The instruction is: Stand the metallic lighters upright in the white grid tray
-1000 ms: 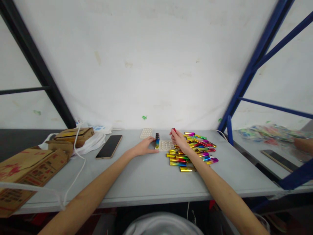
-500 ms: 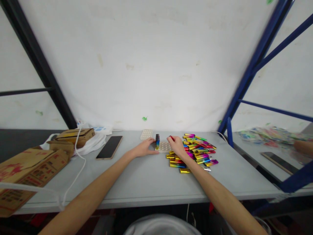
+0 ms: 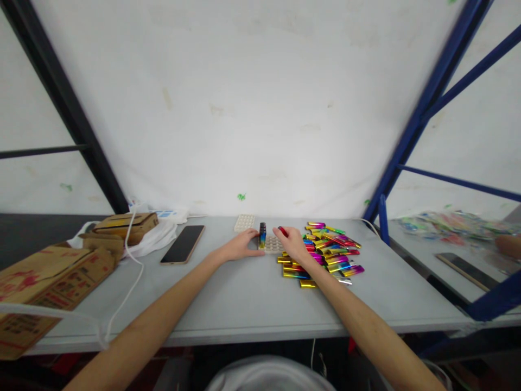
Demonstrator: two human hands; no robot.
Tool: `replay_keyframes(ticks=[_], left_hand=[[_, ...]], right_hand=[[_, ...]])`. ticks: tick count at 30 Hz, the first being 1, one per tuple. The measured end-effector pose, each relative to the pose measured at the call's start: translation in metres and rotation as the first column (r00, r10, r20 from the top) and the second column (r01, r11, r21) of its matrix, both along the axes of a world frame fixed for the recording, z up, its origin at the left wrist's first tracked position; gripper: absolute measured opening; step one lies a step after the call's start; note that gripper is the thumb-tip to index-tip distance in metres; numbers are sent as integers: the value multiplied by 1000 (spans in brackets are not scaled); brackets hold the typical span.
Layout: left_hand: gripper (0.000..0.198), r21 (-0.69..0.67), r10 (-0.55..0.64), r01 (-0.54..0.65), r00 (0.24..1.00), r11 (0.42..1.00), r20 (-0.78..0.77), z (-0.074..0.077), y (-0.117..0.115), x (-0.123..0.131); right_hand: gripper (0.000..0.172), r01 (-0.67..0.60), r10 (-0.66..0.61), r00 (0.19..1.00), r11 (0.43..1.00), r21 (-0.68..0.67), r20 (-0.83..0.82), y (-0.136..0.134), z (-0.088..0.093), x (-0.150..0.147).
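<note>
In the head view, a white tray with rows of round holes (image 3: 273, 244) lies on the table. Several shiny tubes, lighter-like in shape and fading from dark to blue to gold (image 3: 262, 237), stand upright in a row at its left end. My left hand (image 3: 241, 247) spans that end, thumb at the near side and fingers behind, gripping the tray. Above the tray's right part, my right hand (image 3: 291, 241) pinches a small red shiny tube (image 3: 283, 232); its lower part is hidden. Right beside this hand spreads a pile of multicoloured metallic tubes (image 3: 337, 259).
A second holed tray (image 3: 244, 222) lies behind my left hand. To the left are a phone (image 3: 183, 245), a white cable (image 3: 129, 290) and cardboard boxes (image 3: 52, 288). Past the blue frame (image 3: 415, 130), another person's hand (image 3: 508, 245) is near plastic packets (image 3: 451, 225).
My right hand has shifted slightly left over the tray, and more of the red tube shows. The left hand stays in place.
</note>
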State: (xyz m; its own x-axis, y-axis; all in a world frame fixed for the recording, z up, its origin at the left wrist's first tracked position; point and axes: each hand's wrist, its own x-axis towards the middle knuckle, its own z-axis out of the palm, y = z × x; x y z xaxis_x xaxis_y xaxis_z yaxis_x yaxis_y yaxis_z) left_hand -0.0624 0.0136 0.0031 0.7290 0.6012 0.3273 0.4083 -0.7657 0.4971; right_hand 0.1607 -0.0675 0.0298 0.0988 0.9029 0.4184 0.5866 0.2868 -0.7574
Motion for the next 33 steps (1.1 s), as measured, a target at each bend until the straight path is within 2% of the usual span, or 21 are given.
replay_keyframes(ticks=[5,13,18,22,25,28,33], left_hand=[[68,-1,-5,5,1000,1000,-5,-1,1,0],[69,2,-10,10,1000,1000,-6,0,1,-1],[70,-9,-11,11,1000,1000,3,0,0,-1],[70,-15,-24,25,1000,1000,3,0,-1,-1],[71,-10,-31,30,1000,999,-7,0,-1,-1],[70,-3,-27,27,1000,1000,-7,1,0,-1],[69,-7,-36,36,999,999,-4,2,-2,-1]], right_hand=[[36,12,-12,999,1000,-5,43,1,-2,2],[44,-4,-2,994,998,55,109,3,-4,5],[34,-135,111,965,987,86,238,5,-10,4],[42,-211,147,915,968,136,375,5,-11,2],[48,-201,156,901,977,71,403,4,-11,1],[49,-191,184,923,981,-13,338,4,-11,1],[48,-271,272,912,962,-47,307,7,-16,0]])
